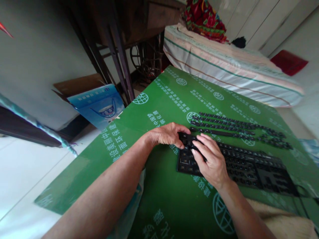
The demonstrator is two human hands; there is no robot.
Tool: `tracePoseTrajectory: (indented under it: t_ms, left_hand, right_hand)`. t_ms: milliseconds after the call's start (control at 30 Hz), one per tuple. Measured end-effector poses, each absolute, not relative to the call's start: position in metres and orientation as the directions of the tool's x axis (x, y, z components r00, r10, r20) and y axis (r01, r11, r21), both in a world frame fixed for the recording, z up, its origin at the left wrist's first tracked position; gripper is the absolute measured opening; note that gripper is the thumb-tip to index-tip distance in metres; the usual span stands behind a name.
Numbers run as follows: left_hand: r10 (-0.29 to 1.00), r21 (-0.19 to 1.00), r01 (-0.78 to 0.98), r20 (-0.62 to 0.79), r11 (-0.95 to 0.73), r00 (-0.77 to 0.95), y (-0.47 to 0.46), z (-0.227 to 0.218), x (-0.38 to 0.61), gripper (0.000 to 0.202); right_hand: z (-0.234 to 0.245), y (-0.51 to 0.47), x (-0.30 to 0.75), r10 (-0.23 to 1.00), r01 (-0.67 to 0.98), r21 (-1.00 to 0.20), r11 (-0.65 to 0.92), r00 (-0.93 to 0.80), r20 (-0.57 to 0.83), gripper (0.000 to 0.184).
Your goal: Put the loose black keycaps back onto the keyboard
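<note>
A black keyboard (241, 166) lies on the green tabletop, and many of its key positions look bare of keycaps. At its far left corner is my left hand (169, 133), with thumb and forefinger curved around the corner and gripping the edge. My right hand (209, 157) rests over the keyboard's left part, its fingers spread and the tips touching the keys near my left thumb. Any small keycap under those fingertips is hidden. Just beyond the keyboard, loose black keycaps (224, 125) are laid out in several rows.
The green table (159, 96) is printed with pale lettering and globe marks. Beyond it stands a bed (224, 66) with a striped cover. A blue carton (99, 106) is on the floor at the left, near a dark sewing-machine stand (147, 58). A cable (302, 205) trails at the right.
</note>
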State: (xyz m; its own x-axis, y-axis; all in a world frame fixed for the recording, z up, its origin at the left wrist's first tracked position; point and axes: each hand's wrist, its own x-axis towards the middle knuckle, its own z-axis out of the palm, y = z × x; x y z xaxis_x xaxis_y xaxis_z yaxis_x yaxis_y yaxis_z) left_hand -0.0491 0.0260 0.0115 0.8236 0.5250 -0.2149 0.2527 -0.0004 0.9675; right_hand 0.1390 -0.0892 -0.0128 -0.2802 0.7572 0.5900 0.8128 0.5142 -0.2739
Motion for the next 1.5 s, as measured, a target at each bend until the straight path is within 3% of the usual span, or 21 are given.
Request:
tracePoseTrajectory:
  t_ms: [433, 1067, 1500]
  left_hand:
    - [0.547, 0.935, 0.303, -0.158, -0.185, 0.822, 0.032, -0.002, -0.042, 0.054]
    - [0.568, 0.93, 0.312, -0.153, -0.193, 0.809, 0.032, 0.0, -0.042, 0.056]
    - [0.57, 0.961, 0.276, -0.245, 0.034, 0.784, 0.027, -0.001, -0.046, 0.059]
  right_hand:
    - [-0.015, -0.09, 0.139, 0.732, 0.814, -0.327, 0.48, -0.167, 0.66, 0.03]
    - [-0.015, -0.089, 0.139, 0.722, 0.797, -0.358, 0.487, -0.137, 0.678, 0.028]
    - [-0.018, -0.087, 0.135, 0.703, 0.794, -0.361, 0.489, -0.114, 0.702, 0.029]
